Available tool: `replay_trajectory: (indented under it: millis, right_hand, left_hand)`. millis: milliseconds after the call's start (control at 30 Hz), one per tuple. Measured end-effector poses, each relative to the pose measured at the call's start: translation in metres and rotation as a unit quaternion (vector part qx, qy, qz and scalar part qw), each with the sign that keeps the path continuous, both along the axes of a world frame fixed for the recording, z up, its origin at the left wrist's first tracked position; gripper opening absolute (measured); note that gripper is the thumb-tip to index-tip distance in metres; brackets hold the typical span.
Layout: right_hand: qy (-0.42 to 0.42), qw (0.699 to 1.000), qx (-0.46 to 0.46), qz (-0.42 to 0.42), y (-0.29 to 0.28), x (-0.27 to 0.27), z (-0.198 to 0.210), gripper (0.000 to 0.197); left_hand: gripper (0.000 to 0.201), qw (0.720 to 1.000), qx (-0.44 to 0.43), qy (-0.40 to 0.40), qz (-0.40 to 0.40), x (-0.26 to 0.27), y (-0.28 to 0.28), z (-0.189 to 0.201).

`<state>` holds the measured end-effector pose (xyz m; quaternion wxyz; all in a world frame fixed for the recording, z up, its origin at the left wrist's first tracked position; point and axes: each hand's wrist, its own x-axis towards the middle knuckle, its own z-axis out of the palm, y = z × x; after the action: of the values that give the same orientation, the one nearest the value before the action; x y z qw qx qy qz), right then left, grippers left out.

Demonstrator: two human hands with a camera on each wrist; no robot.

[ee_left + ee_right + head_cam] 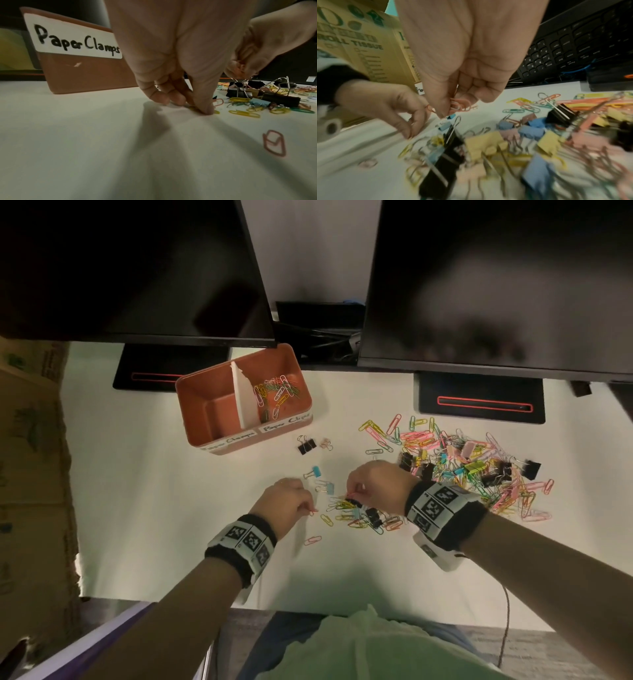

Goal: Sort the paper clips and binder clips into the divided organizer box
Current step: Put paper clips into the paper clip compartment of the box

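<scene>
White desk surface (171, 542) is backed by two dark monitors (137, 268), keyboard (573, 44), cardboard box (30, 474) at left.

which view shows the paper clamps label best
The left wrist view: the Paper Clamps label is close and readable. The head view shows it small and slanted; the right wrist view does not show it.

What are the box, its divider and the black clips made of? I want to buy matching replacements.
Box: probably matte plastic or painted metal; smooth terracotta walls with rounded corners. Divider: looks like white card or foam board, with a ragged top edge. Black clips: seemingly painted sheet-metal bodies with shiny bare wire handles.
</scene>
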<state>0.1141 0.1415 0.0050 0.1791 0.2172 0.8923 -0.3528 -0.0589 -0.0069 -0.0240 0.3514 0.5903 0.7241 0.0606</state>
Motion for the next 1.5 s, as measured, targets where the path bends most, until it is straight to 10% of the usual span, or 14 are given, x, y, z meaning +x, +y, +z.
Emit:
replay_trajectory:
  millis: [767, 1500]
  right_hand:
    - [-0.012, 0.999, 0.044, -0.009, -0.033, 0.002, -0.019, 0.038]
    - [0.008, 0.998, 0.018, -0.065, -0.027, -0.004, -0.026, 0.014]
  left_hand:
    - [0.013, 0.995, 0.026, -0.093, -0.003, 0.027, -0.013, 0.002]
    - [0.017, 0.993, 0.015, -0.059, 0.099, 0.022, -0.008, -0.008]
